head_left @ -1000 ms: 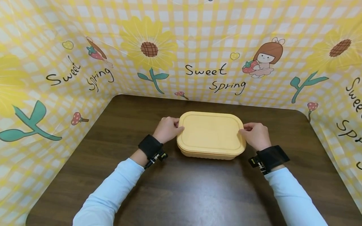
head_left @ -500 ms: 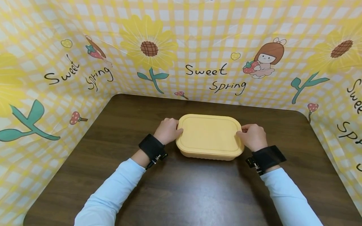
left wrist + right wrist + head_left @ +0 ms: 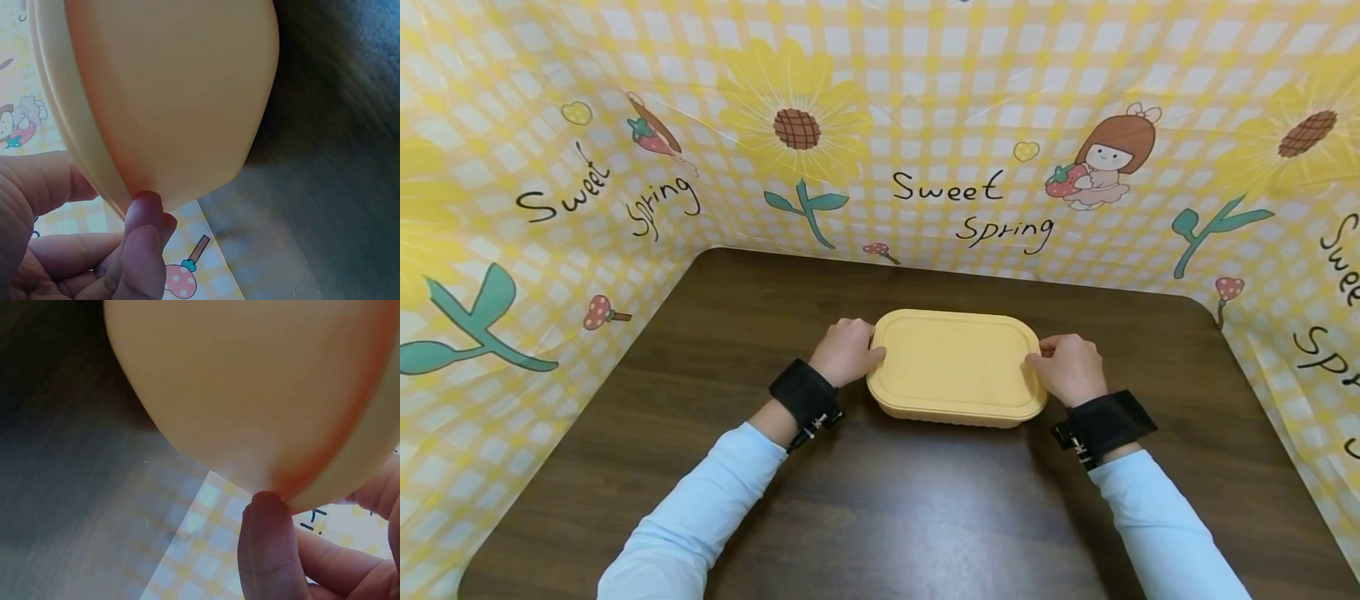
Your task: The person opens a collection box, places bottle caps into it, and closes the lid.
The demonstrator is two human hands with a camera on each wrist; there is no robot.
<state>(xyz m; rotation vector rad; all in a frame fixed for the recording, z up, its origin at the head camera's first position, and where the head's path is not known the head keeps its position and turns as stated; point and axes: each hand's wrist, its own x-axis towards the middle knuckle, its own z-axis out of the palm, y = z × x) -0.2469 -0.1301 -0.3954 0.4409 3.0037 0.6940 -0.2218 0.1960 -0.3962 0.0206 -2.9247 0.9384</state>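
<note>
A yellow lidded food container, rounded and rectangular, is at the middle of the table in the head view, its lid on top. My left hand pinches the rim at its left end, thumb above and fingers below. At the opposite end my right hand pinches the rim in the same way. Close up in the left wrist view, fingertips press under the rim against the container's side wall. The right wrist view has a fingertip under the rim too. What is inside is hidden by the lid.
Dark brown wooden table lies under the container. A yellow checked cloth with flowers and "Sweet Spring" lettering hangs behind and along both sides. Black bands with small cameras are strapped to both wrists.
The container's far edge and lid have dropped slightly toward me in the head view. Both hands have kept their hold and shifted a little down with it.
</note>
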